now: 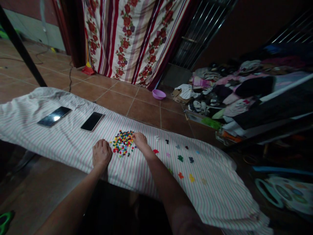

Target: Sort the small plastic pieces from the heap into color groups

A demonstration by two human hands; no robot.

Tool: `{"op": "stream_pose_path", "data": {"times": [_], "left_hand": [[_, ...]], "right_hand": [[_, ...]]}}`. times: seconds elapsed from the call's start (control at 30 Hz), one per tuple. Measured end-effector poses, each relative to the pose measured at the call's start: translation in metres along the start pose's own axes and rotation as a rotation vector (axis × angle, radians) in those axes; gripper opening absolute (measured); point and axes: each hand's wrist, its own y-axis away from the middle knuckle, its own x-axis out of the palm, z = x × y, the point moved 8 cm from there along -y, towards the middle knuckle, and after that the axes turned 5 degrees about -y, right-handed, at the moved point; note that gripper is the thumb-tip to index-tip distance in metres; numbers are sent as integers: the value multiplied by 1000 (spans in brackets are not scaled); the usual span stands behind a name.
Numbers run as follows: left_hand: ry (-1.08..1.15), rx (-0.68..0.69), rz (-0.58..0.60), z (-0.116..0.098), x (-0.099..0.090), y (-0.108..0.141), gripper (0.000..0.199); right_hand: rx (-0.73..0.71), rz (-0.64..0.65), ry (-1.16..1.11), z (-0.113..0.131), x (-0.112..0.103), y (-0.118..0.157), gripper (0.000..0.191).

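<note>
A pile of small coloured pieces (pixel 122 141), too small to make out exactly, lies on a striped cloth (pixel 137 176). At the pile's right edge, my right hand (pixel 140 139) has its fingers pinched together; whatever is between them is too small to see. My left hand (pixel 101 152) rests palm down on the cloth just left of the pile, fingers loosely bent and apart. Right of my right hand, the pieces sit in little single-colour groups, among them a red group (pixel 156 151), a white group (pixel 156 138), a dark green group (pixel 180 158) and a yellow group (pixel 191 178). My right forearm partly covers a light green group.
Two phones, one dark (pixel 54 117) and one with a pale edge (pixel 92 121), lie on the cloth at left. Beyond are a tiled floor (pixel 144 111), a purple basin (pixel 159 94), a floral curtain (pixel 132 39) and heaped clothes (pixel 232 85).
</note>
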Motion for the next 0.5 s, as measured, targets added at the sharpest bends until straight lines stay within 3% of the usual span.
{"op": "stream_pose_path", "data": {"times": [0.33, 0.5], "left_hand": [[13, -11, -14, 0, -1, 1, 22], [88, 10, -21, 0, -2, 1, 23]], "right_hand": [[-103, -43, -75, 6, -1, 7, 20], [-120, -150, -217, 5, -6, 11, 22]]}}
